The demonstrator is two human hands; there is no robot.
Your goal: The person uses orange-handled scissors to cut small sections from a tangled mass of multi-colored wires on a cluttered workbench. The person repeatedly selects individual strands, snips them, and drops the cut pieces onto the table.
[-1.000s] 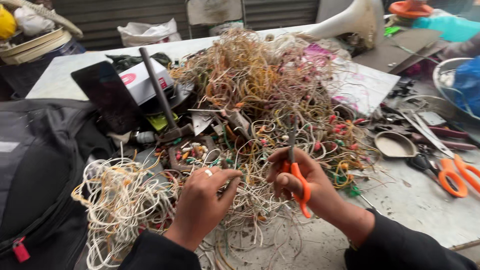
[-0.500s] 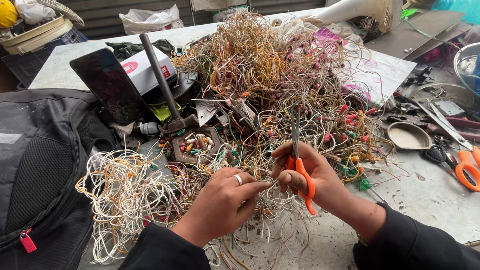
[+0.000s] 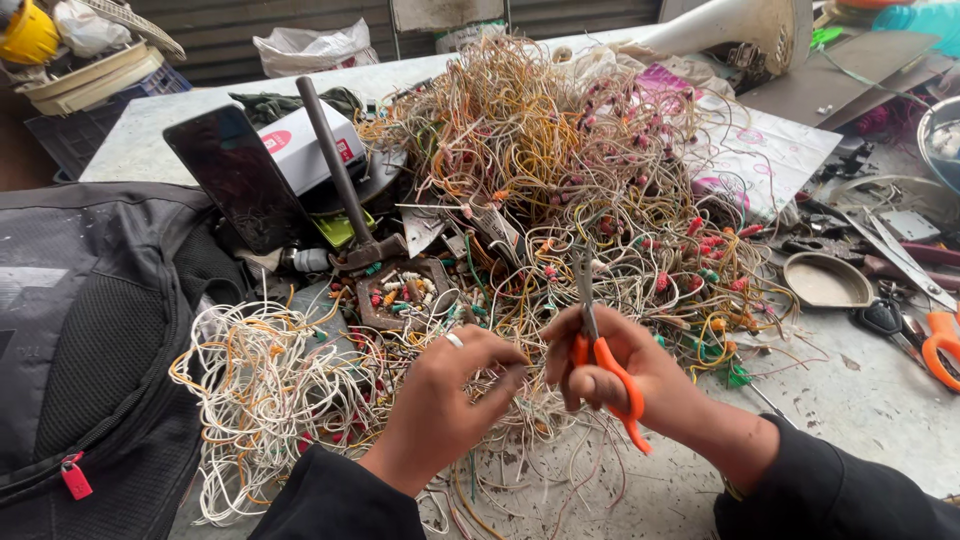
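Left hand point(image 3: 445, 400) pinches thin tangled wires point(image 3: 520, 300); right hand point(image 3: 625, 375) grips orange-handled steel scissors point(image 3: 600, 345).

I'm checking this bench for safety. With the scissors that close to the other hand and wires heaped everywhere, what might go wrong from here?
1. The scissors in the right hand work right beside the left hand's fingertips, so a slip might nick them.
2. The wire heap is tangled; pulling one strand may drag others along, or the tray of small bits.
3. The hammer leans in the clutter and could topple if the wires shift.
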